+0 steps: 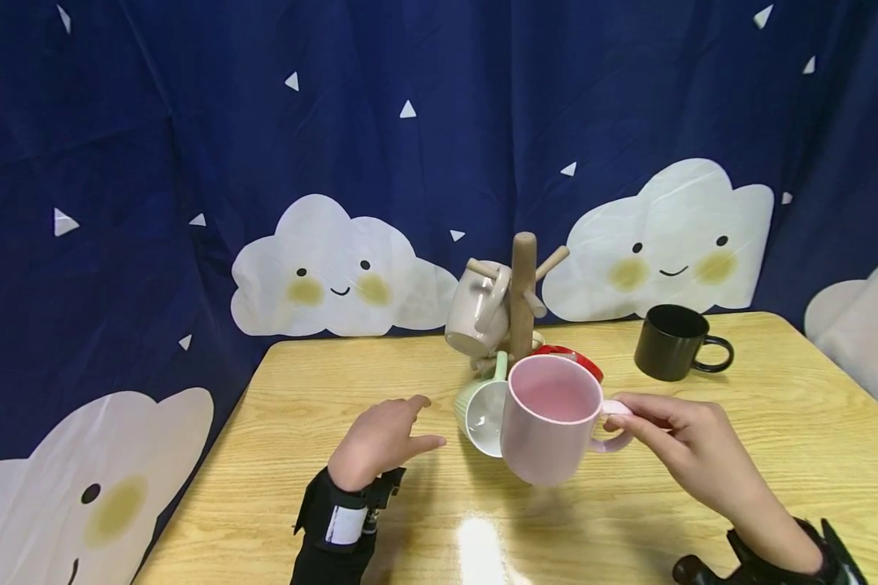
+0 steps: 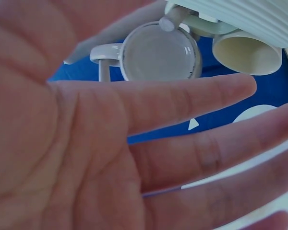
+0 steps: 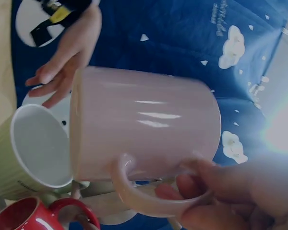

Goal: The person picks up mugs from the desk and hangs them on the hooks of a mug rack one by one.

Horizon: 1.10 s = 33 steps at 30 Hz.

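Note:
My right hand [image 1: 691,443] pinches the handle of a pink mug [image 1: 545,443] between thumb and fingers, holding it above the table in front of the wooden mug tree [image 1: 523,301]. In the right wrist view the pink mug [image 3: 144,124] covers part of the tree. To its left my left hand [image 1: 380,443] holds nothing, its fingers extended, apart from a pale green ribbed mug [image 1: 465,402] hanging low on the tree. A white mug [image 1: 471,313] hangs from an upper left peg. A red mug [image 1: 588,364] is low on the tree, partly hidden behind the pink one.
A black mug [image 1: 666,345] stands upright on the wooden table [image 1: 322,374], at the back right. One upper right peg [image 1: 552,262] of the tree sticks out bare. Behind the table hangs a dark blue curtain [image 1: 336,146] with smiling clouds.

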Each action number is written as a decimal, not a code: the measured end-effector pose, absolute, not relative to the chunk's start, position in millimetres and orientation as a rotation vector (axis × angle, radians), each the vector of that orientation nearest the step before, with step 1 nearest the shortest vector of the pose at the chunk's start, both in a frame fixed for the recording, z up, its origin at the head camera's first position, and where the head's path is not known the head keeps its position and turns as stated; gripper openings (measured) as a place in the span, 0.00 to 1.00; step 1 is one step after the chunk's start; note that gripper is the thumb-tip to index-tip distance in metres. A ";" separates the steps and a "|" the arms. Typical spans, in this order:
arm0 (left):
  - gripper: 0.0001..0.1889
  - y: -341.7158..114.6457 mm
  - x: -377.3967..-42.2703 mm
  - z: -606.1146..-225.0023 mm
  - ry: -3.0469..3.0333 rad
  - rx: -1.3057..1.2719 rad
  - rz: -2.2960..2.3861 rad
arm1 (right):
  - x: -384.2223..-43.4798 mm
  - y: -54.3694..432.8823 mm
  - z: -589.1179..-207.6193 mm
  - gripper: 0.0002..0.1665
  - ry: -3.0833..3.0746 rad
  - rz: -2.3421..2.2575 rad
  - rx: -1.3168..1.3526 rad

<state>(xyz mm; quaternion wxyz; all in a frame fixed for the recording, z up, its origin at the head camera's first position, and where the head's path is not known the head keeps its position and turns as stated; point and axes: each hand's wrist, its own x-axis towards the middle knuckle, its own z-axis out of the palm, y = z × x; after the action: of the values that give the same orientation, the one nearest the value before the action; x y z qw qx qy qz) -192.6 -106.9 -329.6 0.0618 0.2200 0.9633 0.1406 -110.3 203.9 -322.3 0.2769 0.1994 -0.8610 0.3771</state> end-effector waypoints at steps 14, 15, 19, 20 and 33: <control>0.26 -99.4 -177.3 -311.1 2.991 0.505 1.174 | -127.7 206.5 -338.3 0.06 -2.604 1.398 0.732; 0.30 -96.6 -174.3 -309.6 2.917 0.502 1.327 | -127.4 205.3 -338.1 0.06 -2.608 1.406 0.728; 0.53 -80.6 -160.2 -309.5 2.596 0.596 1.701 | -123.6 198.7 -335.9 0.05 -2.566 1.365 0.734; 0.57 -75.3 -156.5 -310.6 2.544 0.625 1.728 | -122.4 197.1 -335.5 0.05 -2.547 1.349 0.736; 0.52 -28.0 -153.1 -340.2 2.173 0.520 1.893 | -118.4 184.8 -335.7 0.08 -2.451 1.208 0.653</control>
<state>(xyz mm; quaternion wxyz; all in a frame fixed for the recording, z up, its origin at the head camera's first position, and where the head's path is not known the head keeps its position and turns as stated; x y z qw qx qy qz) -153.1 -28.0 -340.2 0.1065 0.1764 0.7377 0.6429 -118.4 184.8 -335.7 0.1655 0.2293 -0.8604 0.4241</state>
